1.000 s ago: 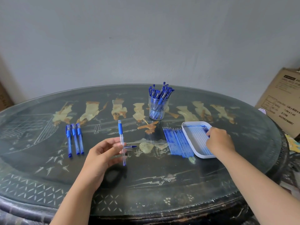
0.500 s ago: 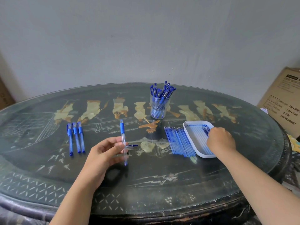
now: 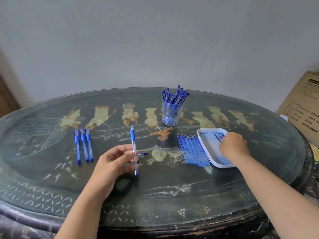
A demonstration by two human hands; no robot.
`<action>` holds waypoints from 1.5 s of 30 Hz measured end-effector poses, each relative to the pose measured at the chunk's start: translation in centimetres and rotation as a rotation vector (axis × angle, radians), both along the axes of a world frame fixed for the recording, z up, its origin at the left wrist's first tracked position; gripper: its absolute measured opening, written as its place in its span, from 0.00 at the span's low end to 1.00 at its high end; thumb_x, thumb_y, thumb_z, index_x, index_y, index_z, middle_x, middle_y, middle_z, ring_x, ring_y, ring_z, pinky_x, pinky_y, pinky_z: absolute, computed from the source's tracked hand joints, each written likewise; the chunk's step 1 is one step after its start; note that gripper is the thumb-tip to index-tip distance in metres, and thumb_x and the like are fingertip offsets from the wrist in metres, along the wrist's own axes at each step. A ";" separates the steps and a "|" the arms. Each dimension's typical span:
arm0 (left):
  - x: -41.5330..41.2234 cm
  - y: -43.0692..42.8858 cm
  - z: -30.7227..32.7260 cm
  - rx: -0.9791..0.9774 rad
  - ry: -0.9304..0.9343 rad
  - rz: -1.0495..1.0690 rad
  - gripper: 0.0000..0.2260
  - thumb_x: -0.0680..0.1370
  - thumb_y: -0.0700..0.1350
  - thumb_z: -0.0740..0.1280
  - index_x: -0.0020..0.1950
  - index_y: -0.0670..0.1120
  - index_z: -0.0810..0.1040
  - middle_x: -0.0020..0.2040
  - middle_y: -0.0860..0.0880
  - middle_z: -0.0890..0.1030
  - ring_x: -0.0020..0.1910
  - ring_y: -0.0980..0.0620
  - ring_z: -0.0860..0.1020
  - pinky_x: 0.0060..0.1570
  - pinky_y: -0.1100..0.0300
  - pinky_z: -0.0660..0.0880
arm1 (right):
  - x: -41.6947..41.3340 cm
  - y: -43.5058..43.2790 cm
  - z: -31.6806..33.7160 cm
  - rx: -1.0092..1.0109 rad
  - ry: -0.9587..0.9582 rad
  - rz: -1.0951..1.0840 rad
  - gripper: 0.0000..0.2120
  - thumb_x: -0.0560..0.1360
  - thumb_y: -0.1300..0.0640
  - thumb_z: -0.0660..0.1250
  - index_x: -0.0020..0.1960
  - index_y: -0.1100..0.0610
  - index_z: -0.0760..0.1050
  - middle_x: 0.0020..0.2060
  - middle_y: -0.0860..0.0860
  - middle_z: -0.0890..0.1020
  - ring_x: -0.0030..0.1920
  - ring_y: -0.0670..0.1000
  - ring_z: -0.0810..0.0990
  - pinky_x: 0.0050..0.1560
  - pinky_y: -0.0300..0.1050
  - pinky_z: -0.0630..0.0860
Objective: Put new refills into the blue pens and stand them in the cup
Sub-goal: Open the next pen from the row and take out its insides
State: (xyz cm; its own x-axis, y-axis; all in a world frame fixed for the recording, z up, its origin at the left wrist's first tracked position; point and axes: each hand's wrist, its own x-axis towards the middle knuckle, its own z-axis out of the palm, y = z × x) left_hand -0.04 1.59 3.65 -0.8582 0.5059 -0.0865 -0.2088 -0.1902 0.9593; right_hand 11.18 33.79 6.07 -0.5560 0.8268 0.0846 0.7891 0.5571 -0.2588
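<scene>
Your widest bare stretch of surface (image 3: 172, 195) runs along the near edge, in front of both forearms. Between the three capped pens (image 3: 83, 145) lying at the left and your left grip (image 3: 114, 163) a bare lane leads to the far rim. That grip holds a pen (image 3: 133, 149) pointing away from you, and a short piece juts right from it into the middle gap. Right of that gap, the row of refills (image 3: 191, 150) lies just beside the white tray (image 3: 202, 144), leaving no passage between them. Your right grip (image 3: 233, 146) fills the tray's far end, fingers hidden. Behind stands the cup (image 3: 171, 116), pens fanning above its rim. A cardboard box (image 3: 303, 109) bounds the right side.
</scene>
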 end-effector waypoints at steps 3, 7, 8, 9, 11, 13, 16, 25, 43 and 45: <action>0.0 -0.1 0.0 0.012 0.004 -0.003 0.09 0.76 0.34 0.67 0.56 0.39 0.81 0.46 0.43 0.84 0.43 0.44 0.82 0.38 0.56 0.81 | -0.6 -0.2 0.8 -0.104 0.154 0.059 0.11 0.79 0.65 0.61 0.53 0.66 0.81 0.51 0.62 0.82 0.50 0.64 0.80 0.52 0.54 0.77; 0.1 -0.3 0.0 0.030 -0.007 -0.012 0.10 0.75 0.35 0.68 0.55 0.40 0.81 0.46 0.43 0.84 0.43 0.46 0.82 0.39 0.55 0.81 | -1.3 -2.9 2.8 -0.673 0.517 0.142 0.09 0.81 0.64 0.62 0.54 0.62 0.81 0.41 0.58 0.80 0.39 0.54 0.78 0.41 0.47 0.81; 0.1 -0.3 0.1 0.034 -0.009 -0.016 0.10 0.74 0.36 0.68 0.55 0.40 0.81 0.47 0.43 0.84 0.44 0.46 0.82 0.39 0.55 0.81 | -1.4 -4.0 3.5 -0.812 0.575 0.169 0.08 0.81 0.64 0.63 0.54 0.62 0.81 0.40 0.57 0.79 0.38 0.52 0.77 0.40 0.45 0.82; 0.1 -0.3 0.2 0.036 -0.009 -0.021 0.10 0.74 0.36 0.69 0.55 0.40 0.81 0.47 0.43 0.84 0.44 0.46 0.82 0.39 0.56 0.80 | -1.6 -5.1 4.0 -0.928 0.624 0.198 0.07 0.80 0.65 0.64 0.54 0.62 0.80 0.41 0.56 0.79 0.39 0.51 0.77 0.40 0.45 0.83; 0.2 -0.4 0.4 0.032 -0.008 -0.033 0.11 0.72 0.38 0.70 0.54 0.41 0.82 0.47 0.43 0.84 0.44 0.46 0.82 0.39 0.55 0.80 | -2.1 -7.1 4.8 -1.104 0.706 0.248 0.06 0.78 0.66 0.66 0.53 0.63 0.80 0.42 0.56 0.79 0.40 0.52 0.79 0.39 0.48 0.84; 0.3 -0.5 0.6 0.028 -0.007 -0.057 0.13 0.69 0.40 0.71 0.53 0.42 0.83 0.46 0.42 0.83 0.43 0.46 0.81 0.40 0.54 0.80 | -2.7 -9.0 5.3 -1.235 0.760 0.294 0.05 0.77 0.66 0.67 0.51 0.62 0.80 0.42 0.56 0.80 0.42 0.54 0.80 0.40 0.51 0.83; 0.6 -0.6 0.9 0.032 -0.002 -0.105 0.13 0.69 0.39 0.72 0.52 0.42 0.83 0.45 0.42 0.82 0.42 0.47 0.81 0.41 0.54 0.80 | -3.7 -11.4 5.7 -1.386 0.852 0.338 0.05 0.77 0.66 0.67 0.51 0.61 0.80 0.40 0.56 0.81 0.41 0.55 0.82 0.41 0.53 0.83; 0.8 -1.2 1.2 0.005 0.024 -0.209 0.12 0.68 0.37 0.73 0.51 0.42 0.84 0.43 0.43 0.82 0.40 0.49 0.80 0.40 0.55 0.80 | -6.4 -14.3 6.9 -1.415 1.070 0.332 0.05 0.77 0.64 0.68 0.53 0.61 0.78 0.41 0.55 0.80 0.42 0.55 0.82 0.41 0.57 0.84; 1.1 -1.6 1.9 -0.054 0.027 -0.237 0.10 0.66 0.40 0.73 0.47 0.46 0.86 0.42 0.45 0.83 0.40 0.50 0.81 0.40 0.57 0.80 | -7.0 -14.5 6.5 -1.446 1.026 0.322 0.06 0.78 0.65 0.66 0.55 0.60 0.76 0.42 0.57 0.79 0.42 0.54 0.82 0.36 0.55 0.82; 1.1 -1.6 1.9 -0.062 0.031 -0.241 0.11 0.66 0.39 0.73 0.47 0.46 0.86 0.41 0.46 0.83 0.40 0.51 0.81 0.40 0.57 0.80 | -7.0 -14.5 6.5 -1.452 1.021 0.314 0.05 0.79 0.65 0.66 0.54 0.60 0.75 0.42 0.56 0.79 0.42 0.54 0.82 0.36 0.56 0.83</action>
